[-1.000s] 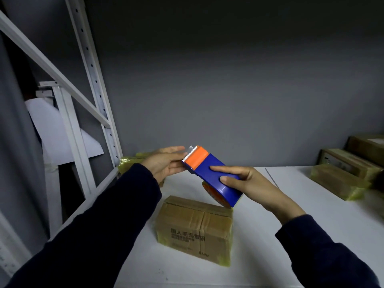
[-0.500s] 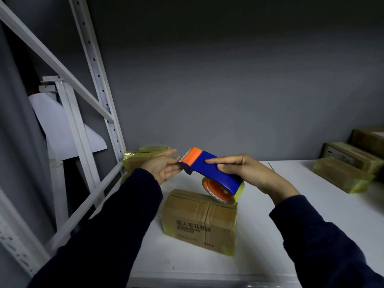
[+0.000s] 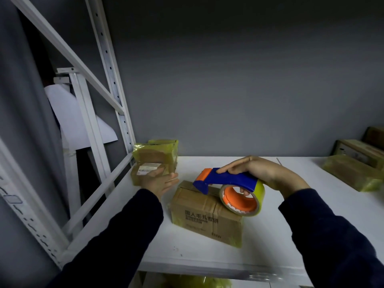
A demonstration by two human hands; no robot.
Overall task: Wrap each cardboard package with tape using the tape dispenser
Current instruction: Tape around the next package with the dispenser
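White shelf, grey wall behind. Cardboard package sits mid-shelf. Your right hand grips the blue-orange tape dispenser, nose at the package top. Left hand has straight fingers and holds nothing, just beside the package. Steady the box with it, then press down and pull straight along the seam.

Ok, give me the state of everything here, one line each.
Blue and orange tape dispenser: held, nose on the package top.
Brown cardboard package with printed text: closed, lying on the white shelf.
Right hand: gripping the dispenser.
Left hand: open, holding nothing.
Yellow-taped packages at left: wrapped, piled together.
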